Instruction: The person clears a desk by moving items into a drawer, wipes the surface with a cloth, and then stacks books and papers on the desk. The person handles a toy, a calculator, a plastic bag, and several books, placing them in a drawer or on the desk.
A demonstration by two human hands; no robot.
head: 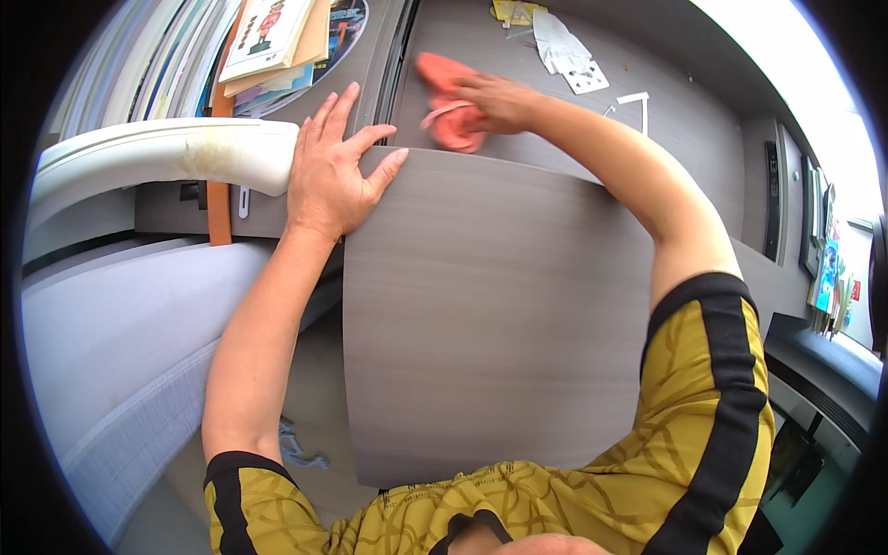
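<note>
A crumpled coral-red cloth (454,128) is in my right hand (501,104), pressed against the grey wood-grain surface (499,41) beyond the front panel. Cloth and fingers are blurred. My left hand (336,170) is empty, its fingers spread, at the upper left corner of the grey wood-grain panel (485,298). Beside its wrist side is the end of a white curved rail (243,156) with a yellowed patch. To the right of the cloth lie a playing card (588,78), a crumpled white wrapper (558,41) and a thin white angled strip (645,111).
Upright books (159,76) and stacked booklets (277,41) fill the upper left, near a dark sliding track (395,69). A yellow packet (517,12) lies at the far edge. A pale padded bed side (139,326) is at left; a blue strap (298,447) lies on the floor.
</note>
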